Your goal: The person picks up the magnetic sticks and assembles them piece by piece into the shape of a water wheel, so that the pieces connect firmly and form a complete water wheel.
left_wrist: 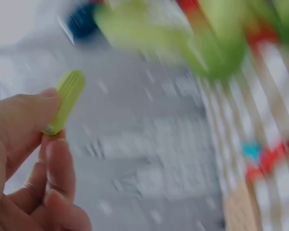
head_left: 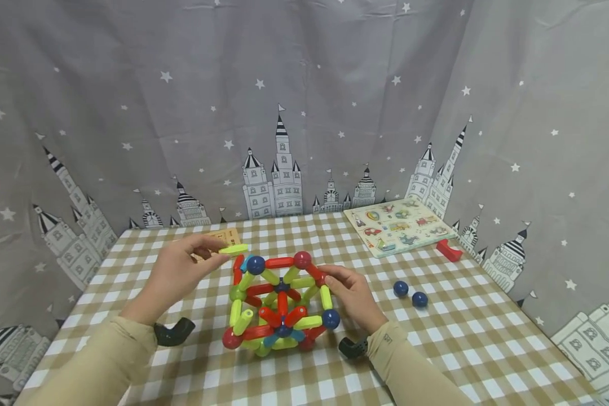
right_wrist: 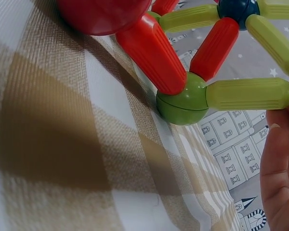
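Observation:
My left hand (head_left: 180, 273) pinches a yellow-green magnetic rod (head_left: 233, 249) between thumb and fingers, left of the structure's top; the left wrist view shows the rod (left_wrist: 67, 101) with a metal tip at its lower end. On the table stands a magnetic ball-and-rod structure (head_left: 283, 330) of red, yellow-green and light blue rods joined by red, blue and green balls. Several rods at its front stick out with free ends. With thumb and fingers, my right hand (head_left: 352, 293) holds the structure at a red ball on its right side; most of that hand is outside the right wrist view.
Two loose blue balls (head_left: 400, 288) lie right of my right hand. A picture puzzle board (head_left: 396, 225) is at the back right, beside a red arched block (head_left: 449, 250). Behind my left hand lies a tan card (head_left: 229, 235). The checked cloth (head_left: 487, 327) covers the table.

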{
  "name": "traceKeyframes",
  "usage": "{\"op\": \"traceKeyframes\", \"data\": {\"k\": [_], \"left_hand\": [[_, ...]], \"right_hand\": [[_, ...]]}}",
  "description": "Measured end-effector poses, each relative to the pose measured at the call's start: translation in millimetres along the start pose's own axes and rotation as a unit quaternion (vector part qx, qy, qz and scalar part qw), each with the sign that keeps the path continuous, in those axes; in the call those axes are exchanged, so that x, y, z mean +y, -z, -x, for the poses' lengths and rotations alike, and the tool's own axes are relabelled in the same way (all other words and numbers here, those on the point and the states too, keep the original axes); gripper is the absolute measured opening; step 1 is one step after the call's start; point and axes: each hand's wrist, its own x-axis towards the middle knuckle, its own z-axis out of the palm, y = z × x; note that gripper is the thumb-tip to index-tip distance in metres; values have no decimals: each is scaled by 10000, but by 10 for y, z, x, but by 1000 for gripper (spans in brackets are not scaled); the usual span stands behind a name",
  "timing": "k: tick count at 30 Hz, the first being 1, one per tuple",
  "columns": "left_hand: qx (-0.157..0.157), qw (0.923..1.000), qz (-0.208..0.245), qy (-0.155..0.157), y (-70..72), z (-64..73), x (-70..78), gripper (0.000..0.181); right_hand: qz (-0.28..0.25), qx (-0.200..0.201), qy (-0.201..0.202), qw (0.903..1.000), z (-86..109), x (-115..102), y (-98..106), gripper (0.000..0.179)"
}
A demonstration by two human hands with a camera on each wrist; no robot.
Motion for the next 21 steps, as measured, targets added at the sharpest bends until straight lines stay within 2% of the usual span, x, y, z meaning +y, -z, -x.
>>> {"op": "traceKeyframes", "data": {"k": [2, 5, 8, 9, 11, 14, 16, 18, 21], "left_hand": [[-118, 9990, 351, -240, -8, 55, 243, 19], [-504, 9939, 794, -582, -39, 130, 546, 16], [-1003, 9875, 887, -827, -117, 165, 809, 15], [-1186, 9859, 837, -835, -164, 173, 897, 15], [-1515, 9813, 547, -1052, -276, 184, 1050, 15], [-1805, 9730, -39, -1440, -458, 193, 1221, 17], [-1825, 9662, -507, -1747, -565, 186, 1289, 18], [-1754, 9625, -826, -1895, -653, 170, 1330, 18], [-1788, 9590, -985, -1964, -753, 143, 1358, 17]], "right_hand": [[9, -12, 11, 10000, 4, -6, 14, 32], [-11, -45, 86, 10000, 8, -4, 17, 34], [-44, -63, 154, 9999, 9, 5, 12, 34], [-51, -69, 176, 9998, 6, 10, 14, 34], [-54, -106, 205, 9997, -3, 12, 13, 34], [-75, -184, 252, 9995, -20, 9, 8, 35], [-76, -216, 256, 9994, -23, 8, 11, 36], [-84, -231, 256, 9994, -19, 11, 18, 37], [-25, -221, 290, 9993, -8, 21, 35, 37]]}}
